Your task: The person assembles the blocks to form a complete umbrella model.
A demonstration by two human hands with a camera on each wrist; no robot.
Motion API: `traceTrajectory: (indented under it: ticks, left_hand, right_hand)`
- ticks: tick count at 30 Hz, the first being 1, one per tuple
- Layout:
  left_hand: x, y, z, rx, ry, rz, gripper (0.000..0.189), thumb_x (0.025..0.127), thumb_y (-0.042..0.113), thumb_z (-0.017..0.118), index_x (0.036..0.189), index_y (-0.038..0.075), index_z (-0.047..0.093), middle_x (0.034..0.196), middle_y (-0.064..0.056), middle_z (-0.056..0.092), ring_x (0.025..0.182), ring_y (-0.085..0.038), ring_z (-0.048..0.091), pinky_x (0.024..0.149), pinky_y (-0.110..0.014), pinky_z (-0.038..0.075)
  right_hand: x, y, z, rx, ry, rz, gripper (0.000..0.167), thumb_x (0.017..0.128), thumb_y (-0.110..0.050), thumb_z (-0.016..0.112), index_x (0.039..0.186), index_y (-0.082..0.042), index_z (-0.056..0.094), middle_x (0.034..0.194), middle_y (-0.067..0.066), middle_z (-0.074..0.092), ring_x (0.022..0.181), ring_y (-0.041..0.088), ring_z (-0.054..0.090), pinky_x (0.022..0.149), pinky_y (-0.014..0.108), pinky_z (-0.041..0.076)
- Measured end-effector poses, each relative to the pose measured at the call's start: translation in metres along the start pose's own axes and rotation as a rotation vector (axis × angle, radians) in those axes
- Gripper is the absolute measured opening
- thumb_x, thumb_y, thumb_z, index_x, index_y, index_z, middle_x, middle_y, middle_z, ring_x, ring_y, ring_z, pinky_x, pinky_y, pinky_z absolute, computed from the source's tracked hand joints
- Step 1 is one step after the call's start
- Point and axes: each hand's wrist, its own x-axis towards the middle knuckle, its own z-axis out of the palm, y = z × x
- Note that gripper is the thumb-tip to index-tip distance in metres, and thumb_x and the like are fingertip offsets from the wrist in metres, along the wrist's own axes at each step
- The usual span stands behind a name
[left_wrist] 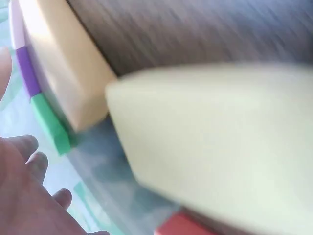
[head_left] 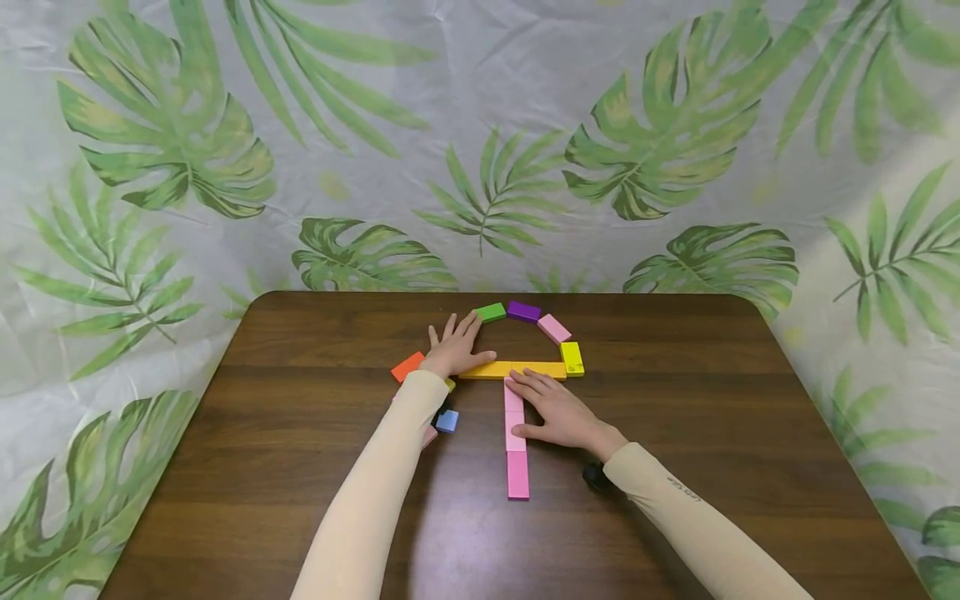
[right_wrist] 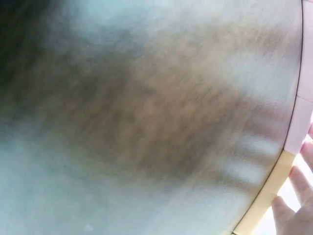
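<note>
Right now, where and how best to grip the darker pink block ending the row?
Probably pinch the darker pink block across its long sides by its near end, coming from the person's side: it lies flat, those sides and that end look clear; its far end meets a light pink block.

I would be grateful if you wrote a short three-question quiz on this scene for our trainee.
1. True or false: in the curved line, the purple block lies between the green block and a pink block.
2. Which colour is the block at the right end of the orange row in the head view? A) blue B) yellow C) purple
3. Which of the person's hands is nearer the green block?

Key:
1. True.
2. B, the yellow block.
3. The left hand.
</note>
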Motion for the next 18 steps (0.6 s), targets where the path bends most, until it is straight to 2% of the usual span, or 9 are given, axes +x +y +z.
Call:
traceTrajectory:
  ticks: [3, 10, 18]
  left_hand:
    - [-0.006, -0.007, -0.005, -0.013, 0.009, 0.014, 0.078, 0.096, 0.053, 0.047, 0.155, 0.015, 0.013, 0.16, 0.0, 0.002, 0.144, -0.032, -0.004, 0.107, -0.065, -0.005]
    - [-0.015, -0.009, -0.01, -0.009, -0.047, 0.028, 0.076, 0.096, 0.053, 0.047, 0.155, 0.018, 0.014, 0.16, 0.001, 0.008, 0.144, -0.032, -0.004, 0.107, -0.063, -0.007]
    - [-0.005, -0.004, -0.007, 0.047, -0.05, 0.013, 0.077, 0.096, 0.055, 0.044, 0.155, 0.018, 0.012, 0.16, 0.001, 0.006, 0.144, -0.032, -0.005, 0.107, -0.064, -0.005]
  right_hand:
    - [0.0, 0.0, 0.0, 0.006, -0.007, 0.008, 0.079, 0.089, -0.051, 0.06, 0.15, -0.008, 0.032, 0.154, 0.01, 0.029, 0.142, 0.029, 0.021, 0.114, 0.044, 0.015]
    - [-0.001, 0.0, -0.001, 0.018, -0.018, 0.027, 0.08, 0.089, -0.051, 0.06, 0.15, -0.009, 0.032, 0.154, 0.01, 0.029, 0.142, 0.03, 0.019, 0.114, 0.045, 0.014]
    - [0.0, -0.003, -0.002, 0.009, -0.016, 0.021, 0.079, 0.089, -0.051, 0.06, 0.15, -0.009, 0.032, 0.153, 0.01, 0.03, 0.142, 0.03, 0.02, 0.114, 0.045, 0.015]
